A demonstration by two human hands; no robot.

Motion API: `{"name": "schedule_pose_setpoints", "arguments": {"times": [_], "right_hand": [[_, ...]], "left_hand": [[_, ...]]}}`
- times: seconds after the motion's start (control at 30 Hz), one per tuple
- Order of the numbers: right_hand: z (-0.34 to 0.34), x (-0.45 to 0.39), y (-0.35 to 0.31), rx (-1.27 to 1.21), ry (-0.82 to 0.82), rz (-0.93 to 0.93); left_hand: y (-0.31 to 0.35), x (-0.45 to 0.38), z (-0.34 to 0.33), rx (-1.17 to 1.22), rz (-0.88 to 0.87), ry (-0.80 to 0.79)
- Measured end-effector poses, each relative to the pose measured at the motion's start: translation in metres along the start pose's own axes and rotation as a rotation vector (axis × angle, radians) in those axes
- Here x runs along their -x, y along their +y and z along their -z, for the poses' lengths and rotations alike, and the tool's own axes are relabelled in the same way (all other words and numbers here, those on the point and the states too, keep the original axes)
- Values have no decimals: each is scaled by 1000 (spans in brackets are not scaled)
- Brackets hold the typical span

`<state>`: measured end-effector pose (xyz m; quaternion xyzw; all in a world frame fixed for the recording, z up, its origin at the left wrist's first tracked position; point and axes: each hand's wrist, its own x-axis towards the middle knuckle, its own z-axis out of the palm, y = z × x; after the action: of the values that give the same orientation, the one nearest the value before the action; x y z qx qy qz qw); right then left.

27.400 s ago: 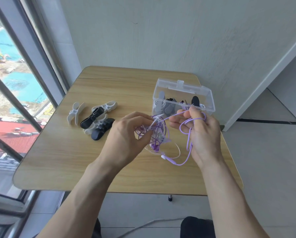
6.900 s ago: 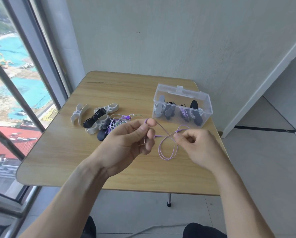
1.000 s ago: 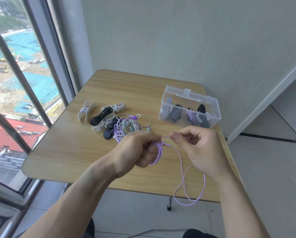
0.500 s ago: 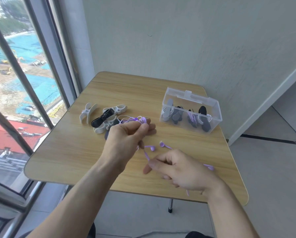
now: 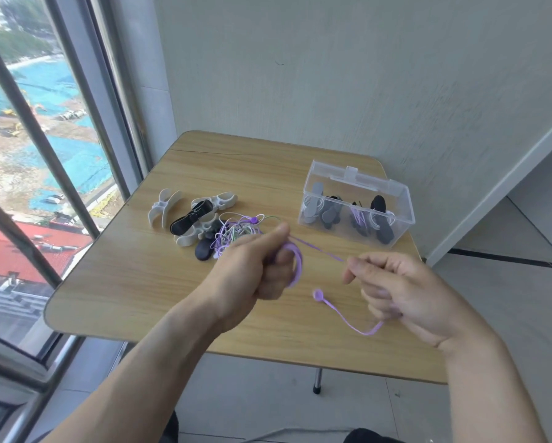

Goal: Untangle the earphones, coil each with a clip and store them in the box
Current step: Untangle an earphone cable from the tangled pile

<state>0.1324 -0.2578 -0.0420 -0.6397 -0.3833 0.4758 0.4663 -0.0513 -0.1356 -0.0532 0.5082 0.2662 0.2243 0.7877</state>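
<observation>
My left hand (image 5: pixel 252 266) holds a coil of purple earphone cable (image 5: pixel 295 263) wound round its curled fingers, thumb on top. A taut strand runs from the coil to my right hand (image 5: pixel 399 292), which pinches the cable. A loop hangs below that hand and ends in a purple earbud (image 5: pixel 317 295) over the table. A tangle of purple, white and green earphones (image 5: pixel 236 233) lies behind my left hand. White and black clips (image 5: pixel 191 219) lie left of the tangle. The clear plastic box (image 5: pixel 357 203) stands at the back right with clipped earphones inside.
The wooden table (image 5: pixel 140 282) stands against a grey wall, with a large window and metal frame on its left. The floor drops away on the right and in front.
My right hand rose from low over the table and moved right, pulling the strand taut. My left hand shows a fuller coil round its fingers. One earbud dangles free.
</observation>
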Motion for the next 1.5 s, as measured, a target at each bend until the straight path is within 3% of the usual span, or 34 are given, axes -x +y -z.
{"name": "schedule_pose_setpoints", "arguments": {"times": [0.13,0.27,0.33,0.47,0.57,0.63,0.73,0.9,0.97,1.03,1.13,1.27,1.4,1.5], "right_hand": [[-10,0,7,227,-54,-63],[-28,3,4,349,-193,-34],[-38,4,3,380,-284,-28],[-45,6,3,274,-407,-27],[-26,7,1,171,-317,16],[-8,8,2,67,-201,24],[12,9,8,-7,-102,6],[1,3,17,89,-135,-8],[-12,1,17,159,-160,43],[-26,0,17,186,-179,68],[-44,-3,21,212,-191,52],[-60,-5,23,149,-164,26],[-54,-4,23,315,-77,59],[-45,0,21,618,-1,195]], "left_hand": [[5,-6,9,347,-67,73],[8,-5,11,373,-168,111],[5,-4,8,215,-157,183],[-8,-1,3,-425,-196,165],[-12,1,5,-793,-214,60],[-10,2,7,-844,-109,-86],[-4,6,3,-602,-19,-229],[3,4,-2,129,-13,-179],[6,2,0,257,-87,-174],[4,0,1,233,-162,-117],[-1,-1,1,72,-210,72],[-13,-1,-1,-443,-342,222],[-28,-3,8,-981,-455,76],[-24,1,10,-1138,-300,-59]]}}
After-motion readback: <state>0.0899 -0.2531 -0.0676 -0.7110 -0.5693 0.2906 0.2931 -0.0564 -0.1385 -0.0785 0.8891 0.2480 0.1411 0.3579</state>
